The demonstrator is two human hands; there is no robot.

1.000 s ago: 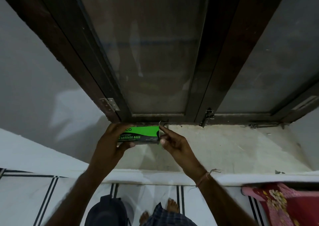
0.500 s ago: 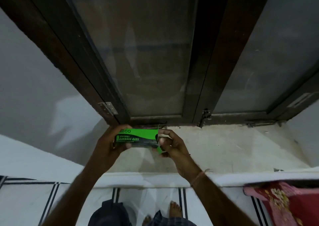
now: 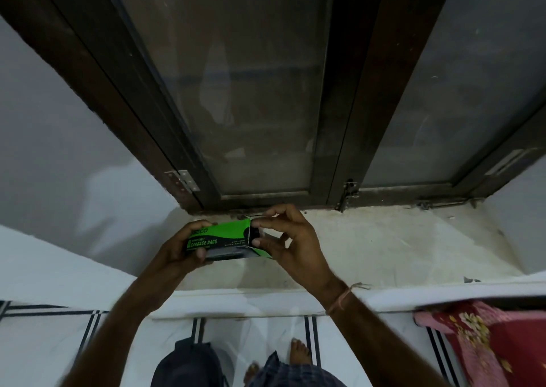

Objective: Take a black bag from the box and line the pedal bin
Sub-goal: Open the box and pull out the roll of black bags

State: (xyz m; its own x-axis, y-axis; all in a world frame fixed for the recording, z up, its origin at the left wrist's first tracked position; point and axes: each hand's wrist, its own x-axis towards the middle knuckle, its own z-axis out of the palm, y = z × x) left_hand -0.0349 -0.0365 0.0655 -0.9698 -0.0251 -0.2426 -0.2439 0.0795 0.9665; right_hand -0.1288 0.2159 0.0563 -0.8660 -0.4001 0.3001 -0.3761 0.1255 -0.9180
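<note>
A green and black garbage bag box (image 3: 220, 239) is held level above the stone window sill (image 3: 384, 245). My left hand (image 3: 180, 249) grips its left end, thumb on the front face. My right hand (image 3: 291, 239) is at the box's right end, where the flap is folded open; thumb and forefinger pinch at the dark opening. Whether they hold a bag there I cannot tell. A dark rounded pedal bin (image 3: 189, 363) stands on the floor below, just left of my feet.
A dark wooden window frame (image 3: 348, 91) with glass panes rises behind the sill, with a latch (image 3: 348, 191) at its base. A red floral cloth (image 3: 487, 336) lies at the lower right. The floor is white tile with black stripes.
The box has come toward me and lower over the sill. My right hand has opened the end flap and its fingers now reach into the opening.
</note>
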